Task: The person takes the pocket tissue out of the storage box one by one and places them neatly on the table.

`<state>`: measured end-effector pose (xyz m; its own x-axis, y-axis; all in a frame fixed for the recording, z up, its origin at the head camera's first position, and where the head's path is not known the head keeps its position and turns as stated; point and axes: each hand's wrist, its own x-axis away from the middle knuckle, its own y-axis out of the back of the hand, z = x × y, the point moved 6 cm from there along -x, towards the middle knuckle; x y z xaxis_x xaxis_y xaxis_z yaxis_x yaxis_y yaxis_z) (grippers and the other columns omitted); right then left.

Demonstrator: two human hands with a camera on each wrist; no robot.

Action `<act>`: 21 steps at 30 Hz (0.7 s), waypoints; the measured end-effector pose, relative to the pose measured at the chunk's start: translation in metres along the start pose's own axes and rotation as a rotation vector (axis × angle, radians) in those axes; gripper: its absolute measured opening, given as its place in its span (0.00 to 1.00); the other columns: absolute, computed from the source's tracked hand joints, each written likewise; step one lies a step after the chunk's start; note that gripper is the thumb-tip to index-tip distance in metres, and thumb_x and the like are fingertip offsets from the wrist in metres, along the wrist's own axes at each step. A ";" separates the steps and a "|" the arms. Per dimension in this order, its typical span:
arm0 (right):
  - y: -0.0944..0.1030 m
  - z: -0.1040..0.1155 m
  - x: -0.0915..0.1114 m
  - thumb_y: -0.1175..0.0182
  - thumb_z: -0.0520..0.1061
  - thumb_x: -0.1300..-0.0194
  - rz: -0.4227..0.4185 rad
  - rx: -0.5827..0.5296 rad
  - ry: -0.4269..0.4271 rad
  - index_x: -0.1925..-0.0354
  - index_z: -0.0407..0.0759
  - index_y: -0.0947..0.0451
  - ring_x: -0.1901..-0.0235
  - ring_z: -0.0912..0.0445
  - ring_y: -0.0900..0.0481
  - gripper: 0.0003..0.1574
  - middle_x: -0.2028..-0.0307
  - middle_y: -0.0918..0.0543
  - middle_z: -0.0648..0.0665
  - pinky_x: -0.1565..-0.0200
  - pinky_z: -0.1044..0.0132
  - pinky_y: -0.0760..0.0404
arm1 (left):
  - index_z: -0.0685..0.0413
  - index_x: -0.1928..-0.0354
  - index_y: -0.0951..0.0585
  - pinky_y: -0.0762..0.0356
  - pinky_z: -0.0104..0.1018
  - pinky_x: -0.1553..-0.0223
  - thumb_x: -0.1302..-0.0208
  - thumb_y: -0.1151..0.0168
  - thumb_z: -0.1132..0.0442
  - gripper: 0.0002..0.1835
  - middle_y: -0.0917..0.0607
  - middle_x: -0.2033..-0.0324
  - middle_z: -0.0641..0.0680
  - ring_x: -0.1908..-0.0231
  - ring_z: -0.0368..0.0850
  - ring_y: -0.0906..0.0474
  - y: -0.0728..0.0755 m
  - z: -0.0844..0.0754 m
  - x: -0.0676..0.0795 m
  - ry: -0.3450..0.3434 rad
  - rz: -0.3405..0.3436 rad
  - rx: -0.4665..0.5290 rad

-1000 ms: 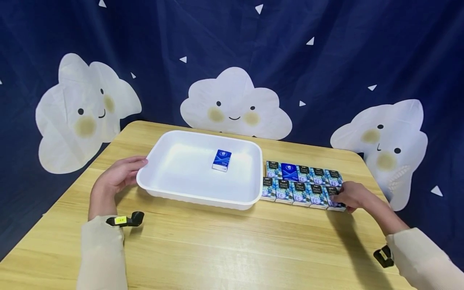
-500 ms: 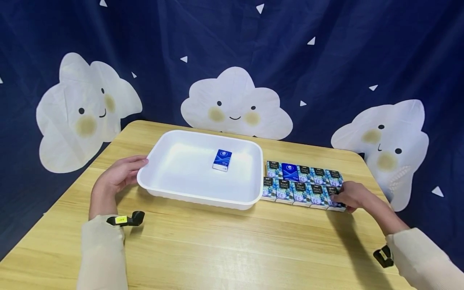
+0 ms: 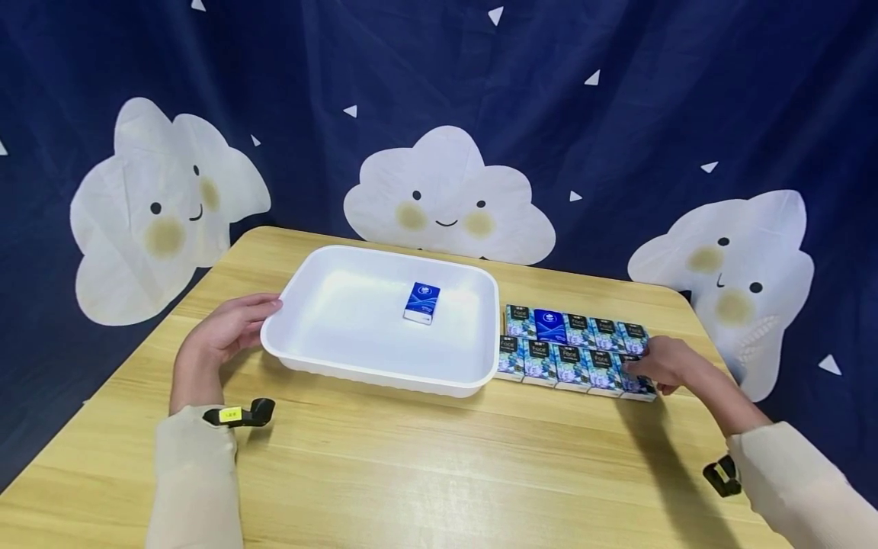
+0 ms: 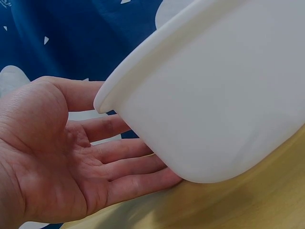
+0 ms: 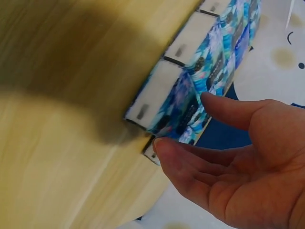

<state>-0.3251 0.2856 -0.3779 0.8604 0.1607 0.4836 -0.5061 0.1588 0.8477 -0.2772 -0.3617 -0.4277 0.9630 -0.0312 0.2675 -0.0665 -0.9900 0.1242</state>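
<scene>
A white plastic tray (image 3: 384, 335) stands on the table with one blue tissue pack (image 3: 421, 303) lying inside it. My left hand (image 3: 233, 328) is at the tray's left end. In the left wrist view its thumb lies by the rim and its fairly straight fingers (image 4: 143, 183) reach against the outer wall. To the right of the tray lie two rows of floral tissue packs (image 3: 571, 369), with one blue pack (image 3: 550, 326) in the back row. My right hand (image 3: 668, 362) is at the front row's right-end pack (image 5: 152, 95), thumb over its top and fingertips by its end.
The wooden table (image 3: 411, 457) carries the tray and packs. A dark blue curtain (image 3: 302, 61) with white clouds hangs behind its far edge. Black wrist cameras (image 3: 257, 412) are strapped at both sleeves.
My right hand has shifted very slightly up at the end pack. The left hand, tray and packs keep their places; the whole view has drifted a little.
</scene>
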 end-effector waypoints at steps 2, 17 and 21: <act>0.003 0.004 0.000 0.42 0.52 0.27 -0.010 0.005 0.012 0.78 0.42 0.30 0.81 0.56 0.24 0.24 0.83 0.25 0.47 0.69 0.59 0.15 | 0.66 0.24 0.42 0.15 0.30 0.56 0.25 0.41 0.49 0.40 0.15 0.60 0.34 0.59 0.32 0.15 0.000 0.000 0.000 0.001 -0.001 -0.008; 0.013 0.043 -0.011 0.43 0.54 0.26 -0.080 0.058 0.094 0.85 0.51 0.36 0.87 0.59 0.34 0.29 0.89 0.34 0.54 0.72 0.62 0.29 | 0.65 0.23 0.43 0.16 0.30 0.55 0.25 0.41 0.48 0.41 0.15 0.59 0.34 0.59 0.32 0.15 0.000 0.000 -0.001 0.014 -0.006 -0.003; 0.016 0.056 -0.014 0.43 0.54 0.27 -0.106 0.072 0.105 0.83 0.50 0.36 0.86 0.60 0.38 0.28 0.88 0.37 0.54 0.73 0.63 0.32 | 0.65 0.23 0.43 0.16 0.30 0.55 0.25 0.41 0.48 0.41 0.15 0.59 0.35 0.59 0.33 0.15 0.000 0.000 0.000 0.012 -0.008 -0.007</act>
<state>-0.3420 0.2314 -0.3588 0.8960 0.2480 0.3683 -0.4039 0.1106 0.9081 -0.2775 -0.3619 -0.4276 0.9603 -0.0216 0.2783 -0.0609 -0.9892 0.1332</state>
